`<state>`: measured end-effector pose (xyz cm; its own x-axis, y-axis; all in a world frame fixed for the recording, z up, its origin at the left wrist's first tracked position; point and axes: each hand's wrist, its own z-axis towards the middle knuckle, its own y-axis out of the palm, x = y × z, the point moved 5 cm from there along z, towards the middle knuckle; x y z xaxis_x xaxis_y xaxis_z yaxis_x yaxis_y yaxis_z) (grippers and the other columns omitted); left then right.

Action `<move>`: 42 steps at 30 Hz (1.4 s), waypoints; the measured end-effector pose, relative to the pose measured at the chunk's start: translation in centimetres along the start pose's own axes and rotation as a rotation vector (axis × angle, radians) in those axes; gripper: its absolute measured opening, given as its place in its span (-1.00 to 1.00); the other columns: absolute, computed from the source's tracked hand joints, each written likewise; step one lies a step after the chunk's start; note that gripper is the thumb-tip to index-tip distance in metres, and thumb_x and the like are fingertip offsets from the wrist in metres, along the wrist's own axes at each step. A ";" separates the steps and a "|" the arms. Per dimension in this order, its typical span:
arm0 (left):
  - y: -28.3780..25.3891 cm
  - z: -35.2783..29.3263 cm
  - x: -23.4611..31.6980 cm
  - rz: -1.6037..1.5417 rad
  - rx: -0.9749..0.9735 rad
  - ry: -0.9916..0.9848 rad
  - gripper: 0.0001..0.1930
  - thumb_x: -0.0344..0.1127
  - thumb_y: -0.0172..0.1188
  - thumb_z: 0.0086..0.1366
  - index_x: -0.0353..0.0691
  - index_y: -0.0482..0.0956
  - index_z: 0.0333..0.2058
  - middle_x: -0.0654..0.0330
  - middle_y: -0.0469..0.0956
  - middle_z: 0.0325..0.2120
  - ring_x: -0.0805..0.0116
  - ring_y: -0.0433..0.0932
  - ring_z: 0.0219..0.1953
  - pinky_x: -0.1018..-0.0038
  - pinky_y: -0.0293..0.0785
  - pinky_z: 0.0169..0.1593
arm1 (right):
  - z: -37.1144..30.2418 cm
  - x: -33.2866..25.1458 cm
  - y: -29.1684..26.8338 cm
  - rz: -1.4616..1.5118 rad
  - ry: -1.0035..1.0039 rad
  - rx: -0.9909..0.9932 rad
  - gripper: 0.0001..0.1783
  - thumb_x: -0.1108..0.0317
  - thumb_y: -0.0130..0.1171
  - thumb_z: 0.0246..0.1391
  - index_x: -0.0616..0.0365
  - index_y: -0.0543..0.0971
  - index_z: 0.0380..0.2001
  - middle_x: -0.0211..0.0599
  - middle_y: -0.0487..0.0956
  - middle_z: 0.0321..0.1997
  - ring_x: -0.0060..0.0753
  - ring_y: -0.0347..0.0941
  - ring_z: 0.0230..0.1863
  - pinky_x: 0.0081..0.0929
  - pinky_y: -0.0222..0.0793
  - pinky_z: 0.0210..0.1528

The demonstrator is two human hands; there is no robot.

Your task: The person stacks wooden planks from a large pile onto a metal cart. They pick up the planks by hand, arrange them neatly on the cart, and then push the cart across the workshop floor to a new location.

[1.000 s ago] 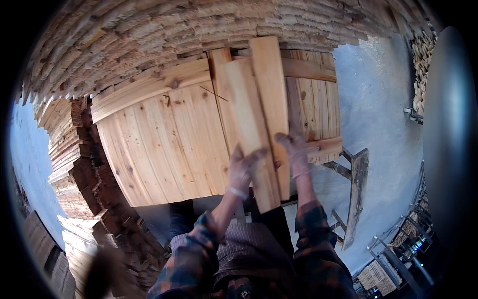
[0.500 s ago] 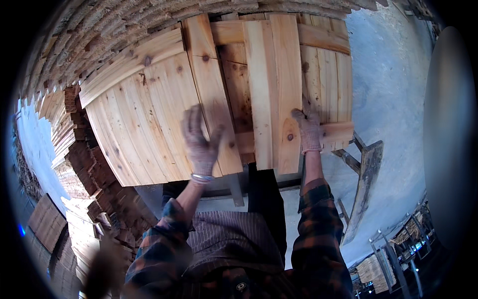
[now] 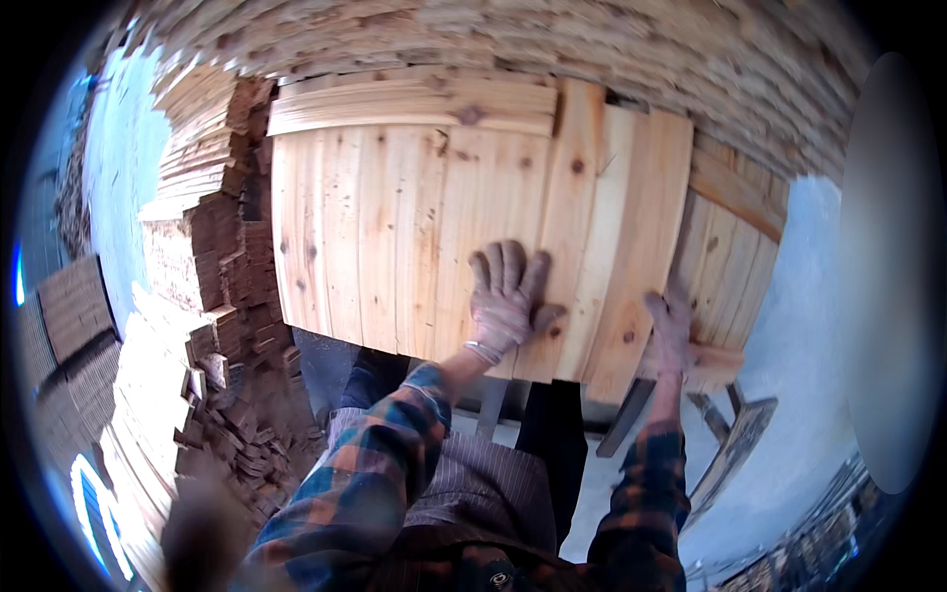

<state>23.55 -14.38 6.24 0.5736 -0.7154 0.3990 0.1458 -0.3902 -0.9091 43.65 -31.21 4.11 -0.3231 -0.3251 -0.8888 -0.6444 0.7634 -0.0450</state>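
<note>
My left hand [image 3: 506, 301], in a pale work glove with a bracelet at the wrist, lies on light wooden boards with its fingers spread. These boards [image 3: 365, 227] stand side by side as a flat panel, with a crosswise board [image 3: 414, 107] along the far edge. At the panel's right, my right hand [image 3: 672, 333], also gloved, rests against the right edge of a loose board [image 3: 641, 237]. Its thumb lies near that edge and its fingers stretch forward, slightly blurred. Under and beyond it shows another slatted panel [image 3: 725, 252] with crosswise pieces.
Stacked rough wood pieces [image 3: 552, 39] rise along the far side. More wood stacks [image 3: 197, 247] stand at the left, with a heap of loose offcuts [image 3: 256, 444] below. A wooden bench-like support [image 3: 735, 444] stands on the pale floor at the right.
The dark gap between the boards has closed; the two loose boards now lie against those on the left. My left hand has come down flat near the joint. The view has shifted.
</note>
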 end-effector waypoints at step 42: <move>-34.4 -16.2 -59.0 0.135 0.536 -0.611 -0.15 -0.18 0.29 -0.09 -0.13 0.23 0.26 0.03 0.32 0.14 -0.09 0.27 0.22 0.03 0.14 0.30 | -3.9 -11.0 89.0 -0.702 -0.625 -1.072 -0.23 0.65 0.30 -0.25 -0.04 0.46 0.15 -0.14 0.51 0.12 -0.21 0.49 0.07 -0.46 0.44 0.08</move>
<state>-28.39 31.85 15.94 0.9286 -0.2344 0.2877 0.3206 0.1166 -0.9400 -12.88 38.17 11.70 0.4497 0.0579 -0.8913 -0.8352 -0.3264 -0.4426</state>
